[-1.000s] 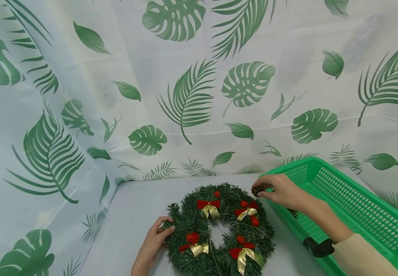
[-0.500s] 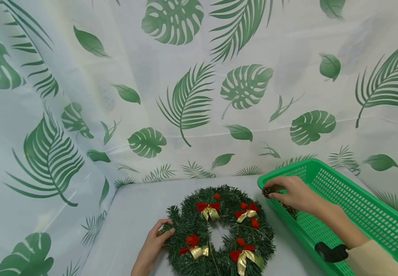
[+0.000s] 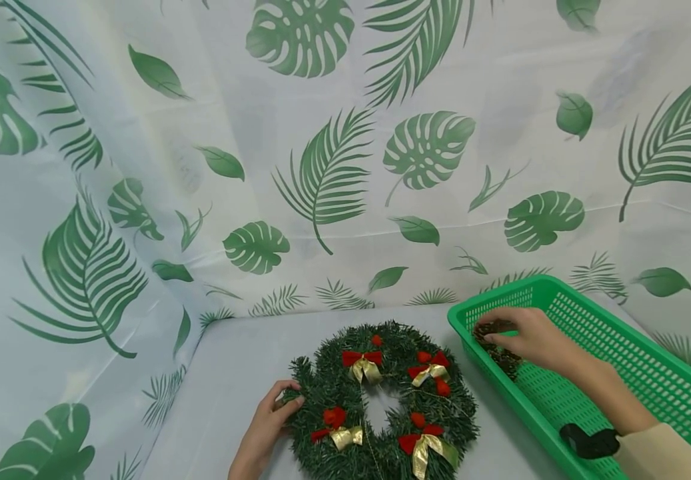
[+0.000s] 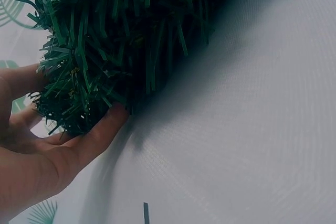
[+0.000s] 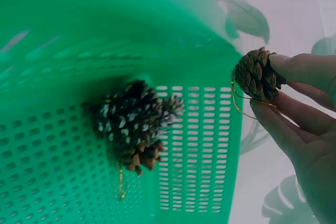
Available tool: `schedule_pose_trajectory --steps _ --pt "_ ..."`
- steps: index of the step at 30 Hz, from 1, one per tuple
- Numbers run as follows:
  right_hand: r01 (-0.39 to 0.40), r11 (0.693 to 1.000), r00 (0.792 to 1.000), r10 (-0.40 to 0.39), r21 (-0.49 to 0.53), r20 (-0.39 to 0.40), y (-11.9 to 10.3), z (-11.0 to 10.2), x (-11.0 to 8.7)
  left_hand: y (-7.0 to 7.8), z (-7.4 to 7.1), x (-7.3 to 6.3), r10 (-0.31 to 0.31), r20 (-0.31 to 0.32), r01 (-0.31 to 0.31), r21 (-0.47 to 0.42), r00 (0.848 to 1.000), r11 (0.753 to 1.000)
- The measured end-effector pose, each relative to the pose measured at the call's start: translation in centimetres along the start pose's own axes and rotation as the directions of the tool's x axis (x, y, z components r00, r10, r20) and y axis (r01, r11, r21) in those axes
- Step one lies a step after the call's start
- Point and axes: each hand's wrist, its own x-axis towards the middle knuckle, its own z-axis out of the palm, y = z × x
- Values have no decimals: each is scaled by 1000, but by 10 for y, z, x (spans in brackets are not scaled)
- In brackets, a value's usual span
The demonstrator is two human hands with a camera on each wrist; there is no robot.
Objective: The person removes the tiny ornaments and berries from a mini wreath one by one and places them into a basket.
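My right hand (image 3: 527,335) pinches a brown pine cone (image 5: 258,74) between thumb and fingers, over the near-left end of the green basket (image 3: 561,387). A gold cord loop hangs from the cone. Below it, more pine cones (image 5: 139,124), some white-tipped, lie inside the basket. With thumb and fingers curled about its left edge, my left hand (image 3: 269,423) holds a green tinsel wreath (image 3: 321,373) that lies flat. Red bows with gold ribbon tails and red berries or balls sit on the wreath; the left wrist view shows only green tufts (image 4: 100,51) between the fingers.
The wreath and basket stand on a white-covered table (image 3: 219,373). Behind and to the left hangs a white curtain (image 3: 333,87) printed with green leaves. The basket's raised rim (image 3: 504,393) runs along the wreath's right side.
My right hand has moved right with the pine cone, from beside the wreath's upper right to over the basket. The left hand and the wreath have stayed in place.
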Motion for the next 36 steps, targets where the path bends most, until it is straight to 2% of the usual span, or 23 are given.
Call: schedule_pose_trajectory --steps 5,17,24,36 --pt "-21 1000 1000 21 -6 6 10 6 0 -1 -1 0 -4 -4 4 -5 1000 1000" --pt "-66 998 995 67 -5 80 35 22 1 2 -2 -2 -13 4 13 -11 1000 1000" --pt "-50 999 993 50 1 111 43 31 3 2 -2 -2 -2 22 3 -12 1000 1000" --pt "-31 1000 994 31 1 109 48 35 7 2 -1 -1 6 25 -5 -19 1000 1000"
